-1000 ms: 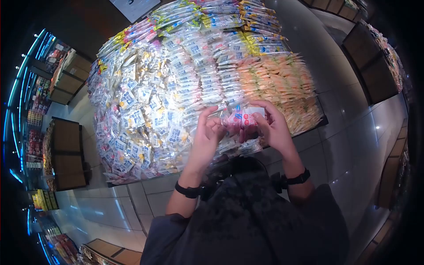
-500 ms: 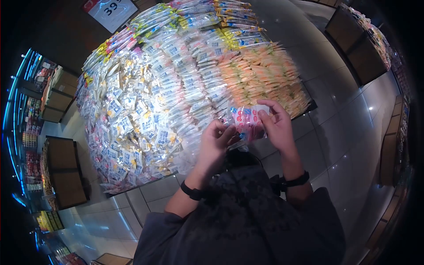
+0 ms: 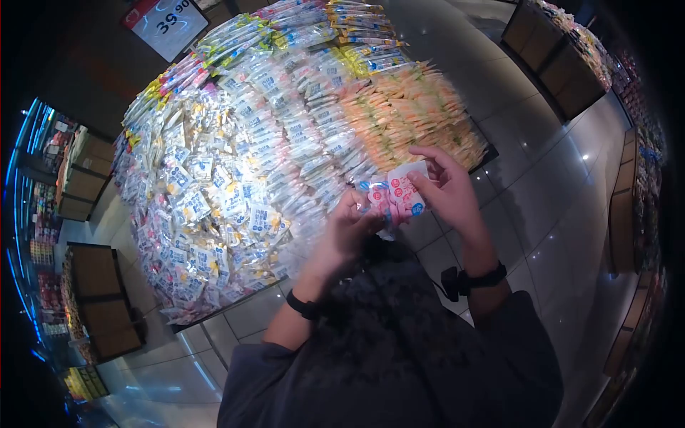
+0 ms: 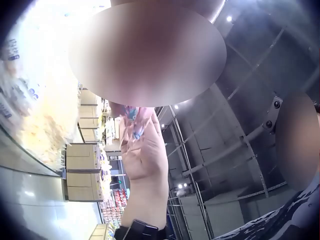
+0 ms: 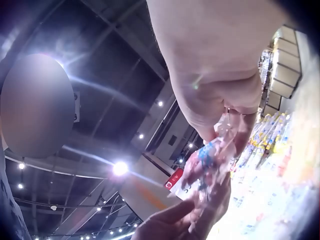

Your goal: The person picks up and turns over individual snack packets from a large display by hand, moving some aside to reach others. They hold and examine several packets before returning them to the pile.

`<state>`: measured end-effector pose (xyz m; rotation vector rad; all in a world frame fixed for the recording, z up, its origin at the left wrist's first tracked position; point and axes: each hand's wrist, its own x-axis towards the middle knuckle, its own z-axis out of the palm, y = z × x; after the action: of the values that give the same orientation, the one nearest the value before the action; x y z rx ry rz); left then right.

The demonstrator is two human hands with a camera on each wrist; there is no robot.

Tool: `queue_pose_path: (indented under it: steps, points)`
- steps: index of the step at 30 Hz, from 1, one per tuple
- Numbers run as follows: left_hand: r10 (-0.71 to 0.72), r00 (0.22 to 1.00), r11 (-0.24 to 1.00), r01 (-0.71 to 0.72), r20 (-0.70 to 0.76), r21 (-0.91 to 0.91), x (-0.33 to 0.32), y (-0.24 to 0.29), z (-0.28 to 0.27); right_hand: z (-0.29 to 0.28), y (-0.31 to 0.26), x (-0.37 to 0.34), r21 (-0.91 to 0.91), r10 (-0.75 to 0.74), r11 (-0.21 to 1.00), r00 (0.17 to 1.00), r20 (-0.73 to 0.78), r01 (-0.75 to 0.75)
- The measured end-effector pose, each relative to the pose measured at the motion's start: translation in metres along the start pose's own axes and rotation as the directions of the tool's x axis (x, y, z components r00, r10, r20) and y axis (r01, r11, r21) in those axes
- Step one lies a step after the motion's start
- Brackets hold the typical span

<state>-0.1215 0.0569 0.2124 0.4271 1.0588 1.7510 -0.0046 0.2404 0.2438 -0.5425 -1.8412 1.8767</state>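
A small clear packet with pink contents and red and blue print (image 3: pixel 401 191) is held up between both hands, in front of the body. My right hand (image 3: pixel 454 196) pinches its right end, thumb on the printed face and fingers behind. At the other end my left hand (image 3: pixel 344 232) has its fingers curled in, gripping the packet's edge. In the right wrist view the crinkled packet (image 5: pixel 206 160) stretches from the right hand down to the left hand (image 5: pixel 172 220). A blurred patch hides most of the near hand in the left wrist view.
A broad display of packaged snacks (image 3: pixel 235 178) fills the space ahead, with orange packets (image 3: pixel 414 114) at its right. Behind it stands a price sign (image 3: pixel 165 27). Wooden shelf units (image 3: pixel 107 303) line the left, another display (image 3: pixel 556 60) the right, around a tiled floor (image 3: pixel 549 214).
My left fingers have gone from loosely spread beside the packet to curled on its left end. The packet has tilted. The head view has shifted, bringing the price sign into sight.
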Motion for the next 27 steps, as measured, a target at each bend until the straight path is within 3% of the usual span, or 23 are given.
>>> queue_pose_path:
  steps: [2,3,4,5,7,8,9,11,12,13,14,15,17,19,21,22,25,26,27]
  points:
    - [0.005,0.998,0.999,-0.002,0.062,-0.053,0.003,-0.017,-0.016,0.008,0.011,-0.002,-0.177,-0.1,0.981,0.991,-0.094,0.082]
    - [0.008,0.992,0.994,0.005,0.126,-0.105,0.006,-0.025,-0.023,0.013,0.008,-0.006,-0.183,-0.109,0.979,0.989,-0.096,0.09]
    - [-0.038,0.994,0.97,0.061,0.101,-0.234,0.004,-0.013,-0.008,0.021,0.0,-0.011,-0.298,-0.126,0.951,0.984,-0.126,0.084]
    - [-0.026,0.993,0.971,0.053,0.115,-0.234,0.001,-0.008,0.001,0.027,-0.008,-0.014,-0.41,-0.151,0.909,0.976,-0.155,0.075]
    - [0.042,0.996,0.95,-0.066,-0.085,-0.306,-0.008,-0.005,0.012,0.034,-0.019,-0.019,-0.45,-0.141,0.891,0.981,-0.131,0.068]
    - [0.001,0.998,0.984,-0.013,-0.062,-0.18,-0.007,-0.009,-0.001,0.038,-0.02,-0.02,-0.477,-0.197,0.869,0.977,-0.085,0.134]
    - [0.014,0.998,0.981,-0.026,-0.064,-0.19,-0.006,-0.012,-0.003,0.04,-0.02,-0.02,-0.497,-0.247,0.845,0.968,-0.035,0.198]
    - [0.128,0.99,0.985,-0.12,-0.061,0.128,-0.005,-0.006,0.001,0.043,-0.01,-0.011,-0.471,-0.263,0.847,0.964,0.031,0.247]
    - [0.151,0.985,0.988,-0.146,-0.084,0.057,0.001,-0.014,-0.004,0.047,-0.007,-0.007,-0.2,-0.194,0.963,0.98,-0.049,0.181]
    - [0.159,0.982,0.987,-0.154,-0.098,0.055,0.004,-0.013,0.0,0.049,-0.008,-0.001,0.094,-0.096,0.99,0.99,-0.105,0.106]
    - [0.213,0.964,0.977,-0.208,-0.156,0.045,0.009,-0.011,0.005,0.035,-0.01,0.005,0.146,0.035,0.988,0.997,0.066,-0.045]
    - [0.263,0.941,0.965,-0.26,-0.213,0.041,0.014,-0.01,0.008,0.025,-0.009,0.014,0.15,0.038,0.987,0.996,0.079,-0.05]
    - [0.267,0.93,0.963,-0.268,-0.251,0.032,0.031,-0.01,0.012,0.006,-0.009,0.039,-0.018,0.268,0.96,0.903,0.335,-0.279]
    - [0.259,0.919,0.964,-0.265,-0.297,0.022,0.052,-0.012,0.015,-0.012,-0.003,0.065,-0.002,0.277,0.954,0.877,0.393,-0.3]
    - [0.252,0.93,0.962,-0.211,-0.267,0.17,0.082,-0.011,0.011,-0.041,0.016,0.102,-0.2,0.213,0.971,0.86,0.464,-0.132]
    - [0.148,0.935,0.968,-0.071,-0.322,0.24,0.096,-0.008,0.014,-0.053,0.017,0.119,-0.208,0.21,0.97,0.853,0.478,-0.123]
    - [0.205,0.926,0.938,-0.092,-0.318,0.335,0.145,-0.016,0.015,-0.098,0.026,0.186,-0.302,0.158,0.953,0.869,0.47,-0.01]
    - [0.223,0.921,0.933,-0.107,-0.32,0.343,0.162,-0.023,0.013,-0.112,0.031,0.211,-0.296,0.166,0.955,0.86,0.483,-0.018]
    - [0.22,0.915,0.935,-0.099,-0.338,0.341,0.178,-0.028,0.012,-0.126,0.036,0.239,-0.284,0.162,0.958,0.9,0.404,-0.045]
